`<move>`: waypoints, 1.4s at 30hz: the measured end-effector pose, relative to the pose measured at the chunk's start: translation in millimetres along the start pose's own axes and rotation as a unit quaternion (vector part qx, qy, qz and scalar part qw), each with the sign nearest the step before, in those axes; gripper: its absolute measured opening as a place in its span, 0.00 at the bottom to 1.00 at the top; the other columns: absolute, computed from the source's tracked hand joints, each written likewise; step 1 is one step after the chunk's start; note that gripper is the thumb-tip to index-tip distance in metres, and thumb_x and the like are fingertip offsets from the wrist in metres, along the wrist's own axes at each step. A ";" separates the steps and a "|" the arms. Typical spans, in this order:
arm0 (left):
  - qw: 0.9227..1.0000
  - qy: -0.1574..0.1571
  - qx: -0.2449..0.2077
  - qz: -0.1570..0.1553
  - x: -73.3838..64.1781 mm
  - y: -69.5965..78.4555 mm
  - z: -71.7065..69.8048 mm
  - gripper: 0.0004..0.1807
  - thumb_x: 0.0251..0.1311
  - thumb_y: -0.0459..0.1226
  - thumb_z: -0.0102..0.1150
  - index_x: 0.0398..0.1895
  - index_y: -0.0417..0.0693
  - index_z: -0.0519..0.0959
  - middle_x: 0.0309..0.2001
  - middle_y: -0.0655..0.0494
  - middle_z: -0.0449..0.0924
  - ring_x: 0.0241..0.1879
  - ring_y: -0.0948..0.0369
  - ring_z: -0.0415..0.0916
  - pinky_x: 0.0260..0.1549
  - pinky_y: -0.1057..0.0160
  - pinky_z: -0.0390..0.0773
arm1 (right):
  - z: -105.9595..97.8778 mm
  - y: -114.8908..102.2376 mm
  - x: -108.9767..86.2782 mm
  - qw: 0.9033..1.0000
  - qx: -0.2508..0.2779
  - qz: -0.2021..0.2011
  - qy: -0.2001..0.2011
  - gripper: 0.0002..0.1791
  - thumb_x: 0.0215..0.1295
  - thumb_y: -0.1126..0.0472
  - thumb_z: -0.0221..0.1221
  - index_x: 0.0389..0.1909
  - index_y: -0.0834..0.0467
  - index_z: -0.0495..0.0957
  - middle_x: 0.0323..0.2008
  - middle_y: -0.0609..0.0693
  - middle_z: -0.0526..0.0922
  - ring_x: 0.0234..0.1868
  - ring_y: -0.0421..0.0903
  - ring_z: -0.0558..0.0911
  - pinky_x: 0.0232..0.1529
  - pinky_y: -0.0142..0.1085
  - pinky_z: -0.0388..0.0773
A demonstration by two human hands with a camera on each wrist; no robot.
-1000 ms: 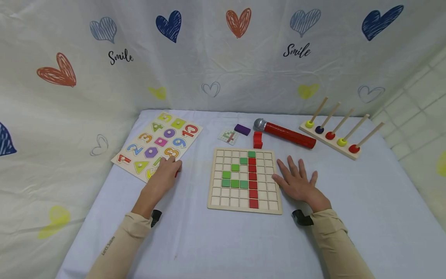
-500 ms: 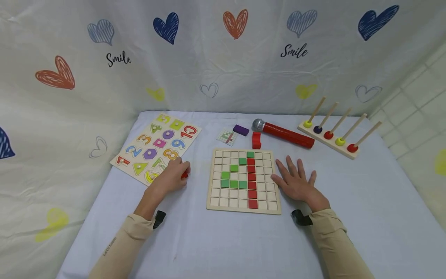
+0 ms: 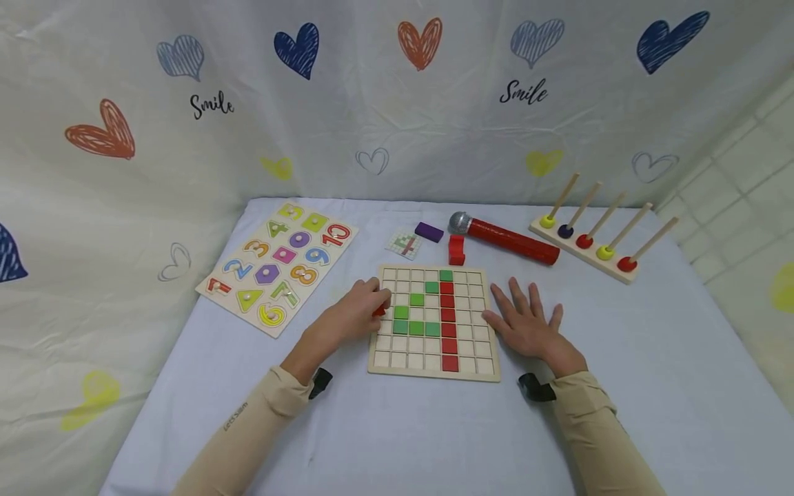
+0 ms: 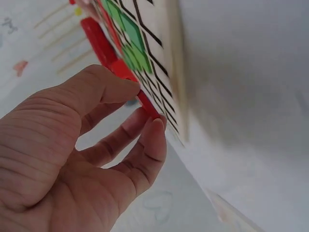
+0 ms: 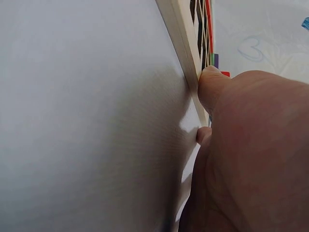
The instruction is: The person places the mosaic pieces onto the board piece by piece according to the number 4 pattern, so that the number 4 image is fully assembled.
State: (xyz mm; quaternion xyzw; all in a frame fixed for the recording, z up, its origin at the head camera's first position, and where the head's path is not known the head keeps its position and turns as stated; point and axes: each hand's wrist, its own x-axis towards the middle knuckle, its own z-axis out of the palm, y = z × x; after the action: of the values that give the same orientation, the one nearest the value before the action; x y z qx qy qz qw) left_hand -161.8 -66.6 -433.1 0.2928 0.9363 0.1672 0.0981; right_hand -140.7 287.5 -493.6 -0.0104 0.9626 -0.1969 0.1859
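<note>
My left hand [image 3: 356, 310] pinches a small red tile [image 4: 147, 104] between thumb and fingers, over the left edge of the wooden grid board [image 3: 387, 362]. On that board a column of red tiles [image 3: 449, 315] runs down to the bottom row, and several green tiles [image 3: 417, 328] form an angled outline left of it. My right hand [image 3: 530, 331] lies spread on the table beside the board's right edge. In the right wrist view its thumb [image 5: 212, 87] touches the board's rim.
A number puzzle board [image 3: 248, 317] lies at the left. Behind the grid board are a pattern card [image 3: 404, 244], a purple block [image 3: 429, 232], a red block [image 3: 456, 250] and a red toy microphone [image 3: 511, 241]. A peg stand with beads [image 3: 620, 272] stands at the back right.
My left hand has moved right with the red tile, from beside the number puzzle to the grid board's left edge. My right hand stays in place.
</note>
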 end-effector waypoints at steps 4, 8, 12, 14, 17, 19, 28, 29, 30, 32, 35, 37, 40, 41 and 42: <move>0.999 -0.018 -0.003 0.035 11.1 19.1 7.2 0.10 0.67 0.27 0.67 0.48 0.43 0.82 0.47 0.49 0.75 0.47 0.53 0.68 0.45 0.60 0.74 | -0.1 -0.1 0.5 1.000 0.003 0.001 -0.004 0.60 0.67 0.13 0.31 0.88 0.47 0.36 0.87 0.61 0.24 0.84 0.70 0.18 0.67 0.76 0.05; 0.997 -0.031 0.009 0.067 23.1 35.9 12.6 0.09 0.68 0.28 0.64 0.49 0.46 0.83 0.48 0.49 0.77 0.47 0.55 0.67 0.43 0.63 0.73 | -0.6 -1.1 0.2 1.000 0.004 0.004 -0.006 0.59 0.68 0.13 0.32 0.88 0.47 0.36 0.87 0.61 0.24 0.84 0.70 0.18 0.67 0.76 0.05; 0.995 -0.043 0.030 0.087 33.7 52.3 17.3 0.10 0.69 0.30 0.64 0.51 0.48 0.83 0.50 0.50 0.78 0.48 0.56 0.69 0.43 0.65 0.73 | -1.5 -1.9 -0.5 1.000 0.003 0.005 -0.008 0.59 0.68 0.14 0.33 0.88 0.47 0.36 0.87 0.61 0.23 0.84 0.70 0.17 0.67 0.76 0.05; 0.993 -0.048 0.047 0.096 38.3 60.7 20.1 0.11 0.69 0.30 0.64 0.52 0.48 0.82 0.51 0.50 0.79 0.49 0.55 0.70 0.44 0.65 0.74 | -2.0 -2.2 -0.9 1.000 0.003 0.005 -0.008 0.59 0.68 0.14 0.33 0.88 0.47 0.36 0.87 0.61 0.24 0.84 0.70 0.18 0.67 0.76 0.04; 0.990 -0.053 0.069 0.107 44.6 72.6 25.8 0.12 0.69 0.31 0.64 0.52 0.50 0.82 0.53 0.51 0.79 0.51 0.55 0.72 0.47 0.65 0.75 | -2.6 -2.4 -1.2 1.000 0.001 0.004 -0.004 0.59 0.68 0.14 0.33 0.88 0.47 0.37 0.87 0.61 0.24 0.84 0.70 0.18 0.67 0.76 0.05; 0.988 -0.056 0.082 0.117 48.2 79.3 30.4 0.11 0.70 0.32 0.64 0.53 0.51 0.82 0.55 0.51 0.79 0.52 0.55 0.72 0.49 0.65 0.76 | -2.7 -2.6 -1.2 1.000 0.001 0.003 -0.003 0.59 0.68 0.14 0.33 0.88 0.47 0.37 0.87 0.62 0.25 0.84 0.70 0.18 0.67 0.76 0.05; 0.982 -0.045 0.117 0.140 57.9 101.7 45.4 0.12 0.72 0.37 0.65 0.56 0.56 0.83 0.56 0.54 0.80 0.52 0.56 0.73 0.53 0.57 0.81 | -2.2 -1.6 -2.0 1.000 0.004 -0.005 -0.003 0.59 0.68 0.14 0.32 0.88 0.47 0.38 0.87 0.62 0.24 0.83 0.71 0.18 0.66 0.77 0.05; 0.982 -0.043 0.119 0.139 58.2 103.2 46.3 0.12 0.73 0.37 0.65 0.56 0.57 0.83 0.56 0.55 0.79 0.52 0.56 0.73 0.55 0.56 0.81 | -2.1 -1.7 -2.2 1.000 0.003 -0.006 -0.003 0.59 0.68 0.14 0.32 0.88 0.47 0.38 0.87 0.62 0.24 0.84 0.71 0.18 0.66 0.77 0.05; 0.982 -0.041 0.120 0.138 58.5 104.5 47.0 0.12 0.73 0.37 0.65 0.56 0.57 0.83 0.56 0.55 0.80 0.52 0.56 0.73 0.56 0.54 0.81 | -2.0 -1.7 -2.2 1.000 0.003 -0.006 -0.003 0.59 0.68 0.14 0.32 0.88 0.47 0.38 0.87 0.62 0.24 0.84 0.71 0.18 0.66 0.77 0.05; 0.982 -0.039 0.125 0.137 59.1 106.7 48.1 0.12 0.73 0.38 0.65 0.57 0.57 0.83 0.57 0.55 0.80 0.53 0.55 0.74 0.59 0.51 0.81 | -1.7 -1.9 -2.3 1.000 0.002 -0.005 -0.004 0.59 0.68 0.14 0.32 0.88 0.47 0.38 0.87 0.62 0.24 0.83 0.71 0.18 0.66 0.77 0.05; 0.982 -0.039 0.127 0.135 59.7 107.9 50.2 0.11 0.74 0.38 0.66 0.56 0.58 0.83 0.56 0.55 0.80 0.53 0.56 0.74 0.60 0.51 0.81 | -1.4 -2.3 -2.2 1.000 0.002 -0.003 -0.006 0.58 0.69 0.15 0.32 0.88 0.47 0.38 0.87 0.62 0.24 0.83 0.71 0.18 0.66 0.77 0.05; 0.983 -0.037 0.123 0.133 60.1 108.1 50.7 0.10 0.74 0.38 0.66 0.55 0.58 0.83 0.55 0.55 0.81 0.53 0.56 0.74 0.60 0.51 0.81 | -1.3 -2.1 -1.9 1.000 0.001 -0.003 -0.006 0.58 0.69 0.15 0.32 0.88 0.47 0.38 0.87 0.62 0.24 0.83 0.71 0.18 0.66 0.77 0.05; 0.986 -0.032 0.111 0.122 61.8 108.9 50.2 0.07 0.75 0.39 0.64 0.51 0.57 0.84 0.54 0.55 0.81 0.53 0.57 0.74 0.60 0.52 0.81 | -1.6 -2.1 -1.6 1.000 -0.002 -0.004 -0.004 0.58 0.69 0.15 0.32 0.88 0.47 0.38 0.87 0.62 0.24 0.83 0.71 0.18 0.67 0.77 0.05; 0.986 -0.031 0.109 0.120 62.7 109.0 50.2 0.05 0.75 0.39 0.63 0.50 0.57 0.85 0.53 0.55 0.81 0.52 0.57 0.73 0.59 0.53 0.80 | -1.9 -1.9 -1.5 1.000 -0.003 -0.004 -0.003 0.58 0.69 0.15 0.32 0.88 0.47 0.38 0.87 0.62 0.24 0.83 0.71 0.18 0.67 0.77 0.06; 0.987 -0.029 0.106 0.118 63.6 108.9 50.4 0.05 0.76 0.38 0.63 0.48 0.57 0.85 0.52 0.55 0.81 0.52 0.57 0.73 0.58 0.54 0.80 | -2.1 -1.3 -1.2 1.000 -0.003 -0.004 -0.003 0.58 0.69 0.15 0.32 0.88 0.47 0.38 0.87 0.62 0.24 0.83 0.71 0.18 0.67 0.78 0.06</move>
State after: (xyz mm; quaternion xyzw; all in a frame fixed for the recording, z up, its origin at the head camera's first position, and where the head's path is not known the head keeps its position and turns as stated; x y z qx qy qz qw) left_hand -142.9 67.3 -444.8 0.4143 0.9046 0.0690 0.0729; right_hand -140.4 287.2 -490.9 -0.0151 0.9627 -0.1944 0.1875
